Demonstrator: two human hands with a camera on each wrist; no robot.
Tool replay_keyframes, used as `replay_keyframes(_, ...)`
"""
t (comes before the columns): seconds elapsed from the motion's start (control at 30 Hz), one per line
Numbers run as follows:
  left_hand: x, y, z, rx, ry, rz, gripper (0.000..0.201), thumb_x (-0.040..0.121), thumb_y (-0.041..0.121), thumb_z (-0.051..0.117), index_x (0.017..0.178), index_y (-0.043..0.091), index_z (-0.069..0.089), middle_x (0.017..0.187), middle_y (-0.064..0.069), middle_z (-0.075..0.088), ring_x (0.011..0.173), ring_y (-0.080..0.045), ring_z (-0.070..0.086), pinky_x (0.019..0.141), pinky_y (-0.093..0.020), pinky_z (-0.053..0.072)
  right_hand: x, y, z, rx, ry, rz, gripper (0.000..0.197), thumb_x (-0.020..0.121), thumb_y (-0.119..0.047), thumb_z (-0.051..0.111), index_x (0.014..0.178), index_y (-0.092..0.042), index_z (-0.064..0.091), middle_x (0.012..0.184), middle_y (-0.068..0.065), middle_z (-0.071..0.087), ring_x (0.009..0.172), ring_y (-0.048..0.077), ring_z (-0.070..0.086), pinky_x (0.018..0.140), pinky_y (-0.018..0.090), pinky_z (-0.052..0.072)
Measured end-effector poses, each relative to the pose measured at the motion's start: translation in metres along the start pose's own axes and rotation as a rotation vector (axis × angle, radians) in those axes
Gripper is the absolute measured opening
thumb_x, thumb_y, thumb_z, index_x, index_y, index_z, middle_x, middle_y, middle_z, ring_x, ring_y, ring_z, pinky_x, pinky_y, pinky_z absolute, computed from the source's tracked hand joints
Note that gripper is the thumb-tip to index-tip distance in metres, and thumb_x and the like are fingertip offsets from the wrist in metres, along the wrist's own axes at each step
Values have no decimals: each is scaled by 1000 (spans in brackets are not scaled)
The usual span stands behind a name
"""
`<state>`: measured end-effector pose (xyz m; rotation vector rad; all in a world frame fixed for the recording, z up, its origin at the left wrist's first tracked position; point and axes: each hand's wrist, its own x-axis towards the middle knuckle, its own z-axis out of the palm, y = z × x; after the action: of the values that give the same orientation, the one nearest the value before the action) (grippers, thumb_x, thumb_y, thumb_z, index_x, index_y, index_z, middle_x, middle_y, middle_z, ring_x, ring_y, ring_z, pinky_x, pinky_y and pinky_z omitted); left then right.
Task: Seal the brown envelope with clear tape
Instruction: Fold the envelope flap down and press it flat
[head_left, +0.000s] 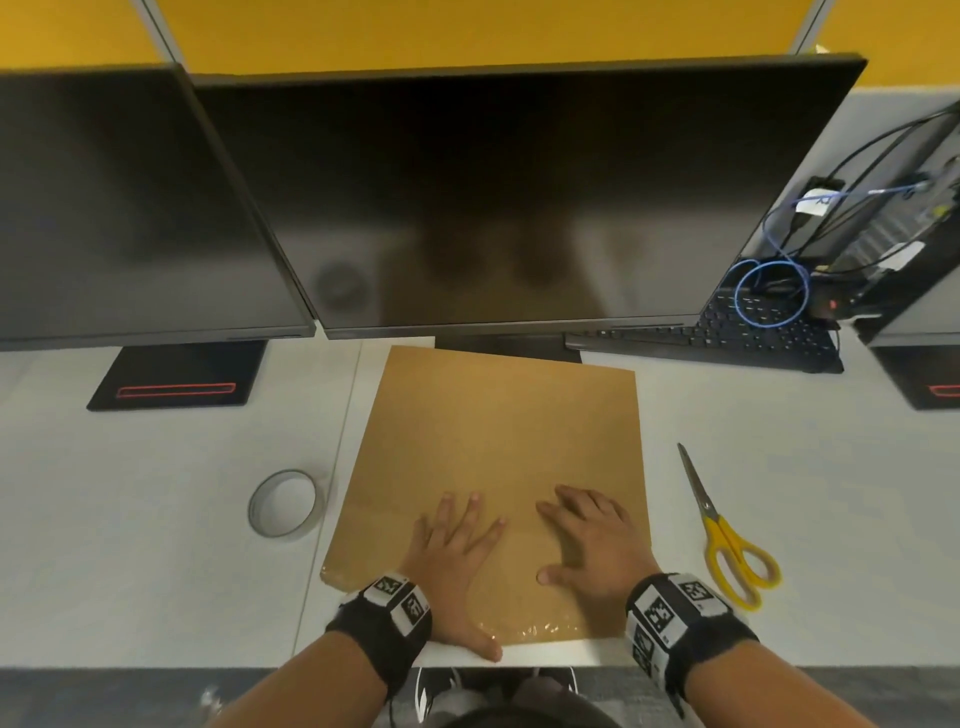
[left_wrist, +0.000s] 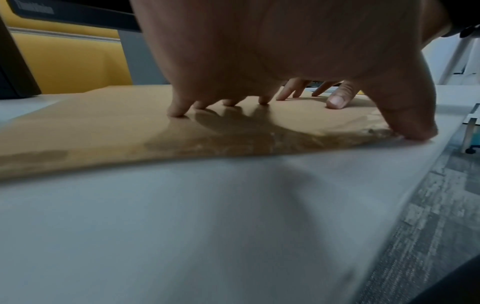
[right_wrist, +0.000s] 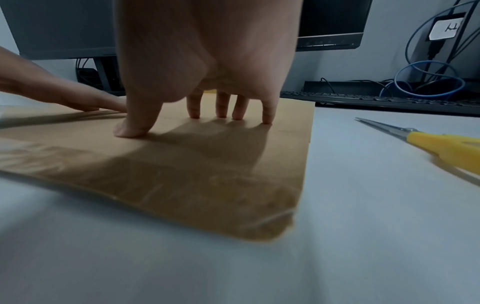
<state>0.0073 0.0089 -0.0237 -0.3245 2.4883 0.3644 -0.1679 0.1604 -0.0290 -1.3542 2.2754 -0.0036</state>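
A large brown envelope (head_left: 498, 441) lies flat on the white desk, its near end covered by a glossy, wrinkled strip of clear tape (head_left: 535, 626). My left hand (head_left: 452, 561) rests spread on the envelope, fingertips down, thumb at its near edge by the tape. My right hand (head_left: 587, 540) presses flat beside it, fingers spread. The left wrist view shows the left hand (left_wrist: 259, 61) arched over the envelope (left_wrist: 91, 123). In the right wrist view the right hand (right_wrist: 207, 72) touches the envelope (right_wrist: 207, 164) with all fingertips. A clear tape roll (head_left: 283, 503) sits left of the envelope.
Yellow-handled scissors (head_left: 727, 540) lie right of the envelope, also seen in the right wrist view as scissors (right_wrist: 436, 144). Two dark monitors (head_left: 493, 197) stand behind. A keyboard (head_left: 727, 338) with blue cable lies at the back right. The desk edge (head_left: 545, 660) runs just below the envelope.
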Motion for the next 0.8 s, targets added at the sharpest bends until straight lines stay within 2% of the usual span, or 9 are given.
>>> replay_keyframes(0.1, -2, 5, -5, 81, 23, 41, 127, 63, 72, 64, 146, 32, -24, 151, -8, -36, 138, -32, -32, 111, -56, -13, 1, -1, -1, 14, 10, 6, 88, 69, -75, 51, 144, -41, 20, 155, -7, 16, 142, 20, 11, 115, 45, 10)
replay_keyframes(0.23, -5, 23, -12, 99, 32, 176, 98, 74, 49, 63, 151, 24, 7, 159, -6, -14, 145, -32, -15, 114, -50, -7, 3, -3, -3, 36, 17, 5, 88, 67, -74, 54, 143, -40, 24, 153, -6, 20, 140, 20, 15, 113, 45, 14)
replay_keyframes(0.4, -1, 22, -23, 42, -10, 183, 76, 79, 45, 62, 145, 26, 30, 161, -5, -5, 146, -33, -6, 116, -50, -2, 6, -3, -7, 25, 7, 5, 87, 68, -72, 56, 143, -40, 24, 153, -7, 19, 140, 19, 14, 113, 45, 14)
replay_keyframes(0.53, 6, 15, -30, 50, -49, 203, 51, 90, 51, 50, 136, 29, 47, 161, -1, 0, 147, -32, 1, 116, -49, -1, 7, -4, -9, 42, 3, 17, 86, 68, -70, 57, 142, -40, 26, 153, -7, 20, 140, 19, 14, 114, 45, 14)
replay_keyframes(0.6, 10, 15, -32, 21, -55, 188, 43, 94, 51, 44, 126, 27, 59, 161, 0, 5, 147, -31, 5, 117, -49, 1, 6, -7, -11, 69, 15, 18, 80, 70, -72, 54, 140, -41, 31, 153, -6, 21, 140, 19, 15, 115, 43, 13)
replay_keyframes(0.67, 11, 16, -35, -16, -40, 171, 42, 98, 47, 39, 122, 23, 62, 159, 0, 17, 146, -29, 13, 117, -47, 4, 4, -13, -17, 163, 0, 20, 74, 70, -79, 45, 134, -44, 39, 153, -4, 24, 140, 21, 14, 114, 42, 14)
replay_keyframes(0.73, 11, 14, -41, -112, 19, 167, 39, 100, 40, 38, 122, 18, 61, 144, -6, 46, 135, -26, 36, 117, -44, 11, 1, -20, -26, 253, -84, -10, 82, 62, -89, 33, 131, -46, 42, 152, -3, 28, 141, 23, 15, 114, 43, 15)
replay_keyframes(0.77, 10, 12, -46, -203, 68, 162, 36, 100, 37, 39, 114, 14, 63, 126, -8, 60, 120, -25, 50, 113, -40, 20, -2, -24, -31, 265, -141, -46, 86, 60, -91, 32, 132, -44, 42, 150, -4, 32, 140, 23, 20, 113, 43, 17)
replay_keyframes(0.8, 9, 9, -53, -293, 123, 156, 33, 99, 35, 41, 103, 11, 63, 106, -9, 67, 101, -24, 57, 103, -35, 32, -4, -27, -37, 264, -191, -86, 87, 61, -89, 37, 133, -41, 42, 146, -6, 38, 136, 20, 28, 112, 41, 21)
